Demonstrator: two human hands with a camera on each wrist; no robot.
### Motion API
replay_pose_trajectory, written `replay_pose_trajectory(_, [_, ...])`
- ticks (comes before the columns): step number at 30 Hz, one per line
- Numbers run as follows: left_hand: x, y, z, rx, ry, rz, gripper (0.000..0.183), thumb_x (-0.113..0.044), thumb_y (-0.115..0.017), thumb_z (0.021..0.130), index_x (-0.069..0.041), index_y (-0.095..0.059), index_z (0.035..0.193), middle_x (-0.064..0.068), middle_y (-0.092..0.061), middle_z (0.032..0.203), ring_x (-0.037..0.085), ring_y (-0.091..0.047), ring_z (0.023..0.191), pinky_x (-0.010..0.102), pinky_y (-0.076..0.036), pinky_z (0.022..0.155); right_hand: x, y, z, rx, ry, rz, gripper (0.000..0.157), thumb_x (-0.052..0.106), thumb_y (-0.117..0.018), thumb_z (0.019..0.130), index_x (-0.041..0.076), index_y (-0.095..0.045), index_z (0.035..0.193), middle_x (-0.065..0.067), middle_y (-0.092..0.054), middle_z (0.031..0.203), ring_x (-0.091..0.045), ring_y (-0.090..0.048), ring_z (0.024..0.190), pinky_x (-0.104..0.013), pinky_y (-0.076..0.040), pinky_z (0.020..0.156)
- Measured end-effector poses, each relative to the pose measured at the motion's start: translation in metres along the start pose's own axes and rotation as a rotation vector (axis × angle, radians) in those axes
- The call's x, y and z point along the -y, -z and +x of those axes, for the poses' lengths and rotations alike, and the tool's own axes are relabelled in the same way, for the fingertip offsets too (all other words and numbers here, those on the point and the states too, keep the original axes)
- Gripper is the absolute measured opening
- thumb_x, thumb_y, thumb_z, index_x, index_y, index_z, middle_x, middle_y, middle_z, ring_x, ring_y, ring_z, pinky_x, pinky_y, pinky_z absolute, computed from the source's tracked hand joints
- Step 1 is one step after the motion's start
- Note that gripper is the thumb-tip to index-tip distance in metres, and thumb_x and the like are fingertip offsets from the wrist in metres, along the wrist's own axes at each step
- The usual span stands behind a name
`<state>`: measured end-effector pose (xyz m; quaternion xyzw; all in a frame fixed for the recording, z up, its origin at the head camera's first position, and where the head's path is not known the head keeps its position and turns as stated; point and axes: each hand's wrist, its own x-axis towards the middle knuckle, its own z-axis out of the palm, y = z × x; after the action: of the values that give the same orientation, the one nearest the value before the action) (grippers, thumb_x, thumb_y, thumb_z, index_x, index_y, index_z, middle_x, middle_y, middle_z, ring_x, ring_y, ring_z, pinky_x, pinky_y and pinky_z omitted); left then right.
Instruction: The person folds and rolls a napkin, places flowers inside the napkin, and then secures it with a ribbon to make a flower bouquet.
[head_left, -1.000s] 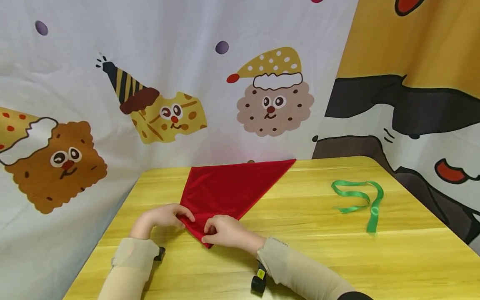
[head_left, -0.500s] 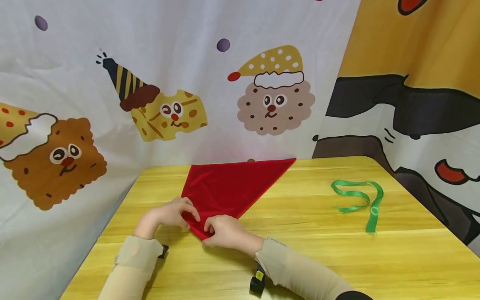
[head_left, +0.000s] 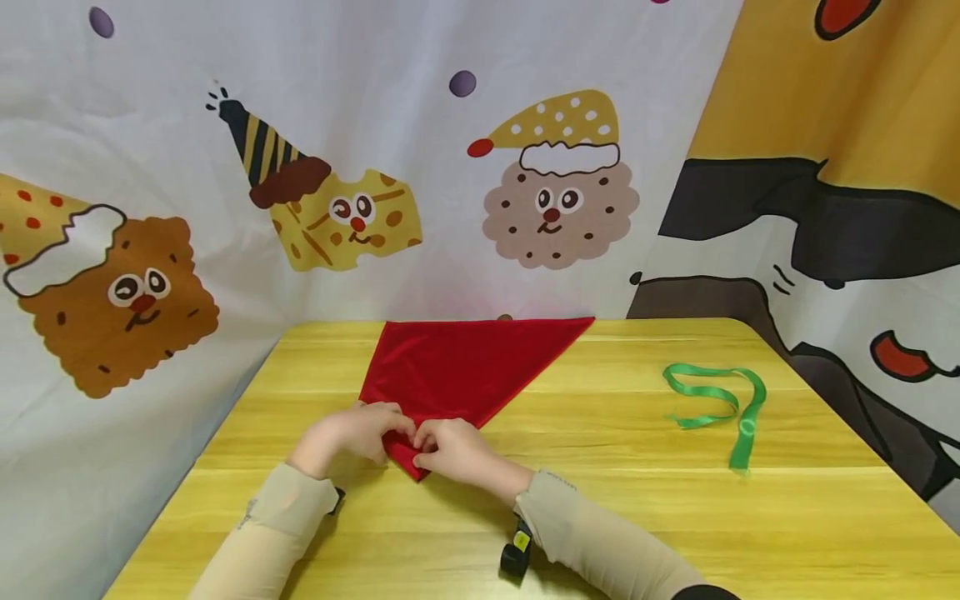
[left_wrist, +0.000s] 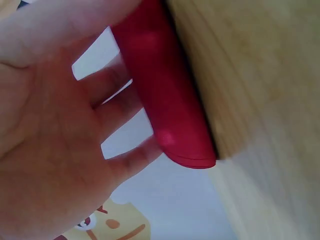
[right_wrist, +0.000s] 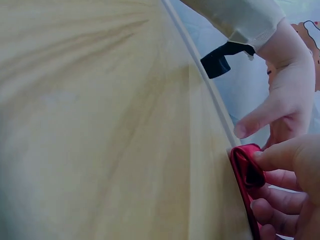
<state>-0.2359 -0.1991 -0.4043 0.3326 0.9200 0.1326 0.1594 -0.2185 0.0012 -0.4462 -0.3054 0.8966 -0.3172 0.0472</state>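
A red cloth [head_left: 457,367] lies on the wooden table, wide at the back and narrowing to a corner near me. My left hand [head_left: 367,429] is at its near left edge; in the left wrist view the thumb and fingertips hold a rounded fold of the red cloth [left_wrist: 165,90]. Close beside it, my right hand [head_left: 457,450] pinches the near part. The right wrist view shows the cloth's rolled end [right_wrist: 247,165] between the right thumb and fingers. Part of the roll is hidden beneath both hands.
A curled green ribbon [head_left: 742,425] lies on the right side of the table [head_left: 637,500]. Behind the table hangs a curtain [head_left: 360,67] printed with cartoon biscuits and cheese. Each wrist wears a small black camera [head_left: 515,558].
My left hand has moved right along the cloth's near edge, up against the right hand. The right hand has shifted slightly away from me. The head view has tilted a little.
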Motion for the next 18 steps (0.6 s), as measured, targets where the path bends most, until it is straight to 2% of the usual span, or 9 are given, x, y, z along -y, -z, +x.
replay_pose_trajectory(5, [-0.001,0.000,0.005,-0.032,0.026,0.014,0.041,0.004,-0.075,0.069,-0.031,-0.068,0.089,-0.011,-0.054,0.090,0.013,-0.052,0.091,0.049,-0.033,0.080,-0.004,0.001,0.000,-0.003,-0.006,0.036,0.012,0.020,-0.077,0.081,0.017,-0.067,0.085,0.015,-0.063,0.074,0.002,-0.055,0.068,-0.017,-0.044,0.064])
replay_pose_trajectory(10, [-0.001,0.006,0.010,-0.010,0.017,-0.017,0.030,-0.002,-0.078,0.071,-0.027,-0.070,0.085,-0.014,-0.059,0.087,0.010,-0.055,0.087,0.053,-0.035,0.085,-0.003,0.001,-0.001,-0.009,0.029,0.043,0.024,0.029,-0.080,0.079,0.017,-0.064,0.090,0.014,-0.061,0.076,0.002,-0.054,0.070,-0.016,-0.044,0.065])
replay_pose_trajectory(14, [0.005,0.011,0.013,0.047,0.005,-0.113,0.021,-0.006,-0.077,0.075,-0.022,-0.072,0.086,-0.013,-0.060,0.087,0.008,-0.053,0.083,0.042,-0.042,0.083,0.001,0.001,-0.001,-0.007,0.025,0.018,0.036,0.038,-0.084,0.073,0.019,-0.060,0.093,0.015,-0.060,0.076,0.002,-0.052,0.067,-0.018,-0.043,0.062])
replay_pose_trajectory(18, [0.015,0.011,0.016,0.101,-0.029,-0.255,0.017,-0.005,-0.075,0.078,-0.016,-0.073,0.090,-0.009,-0.063,0.083,0.008,-0.053,0.079,0.029,-0.046,0.075,0.001,0.000,-0.002,0.002,0.010,-0.021,0.039,0.037,-0.084,0.073,0.019,-0.058,0.095,0.015,-0.061,0.074,0.001,-0.052,0.064,-0.019,-0.042,0.058])
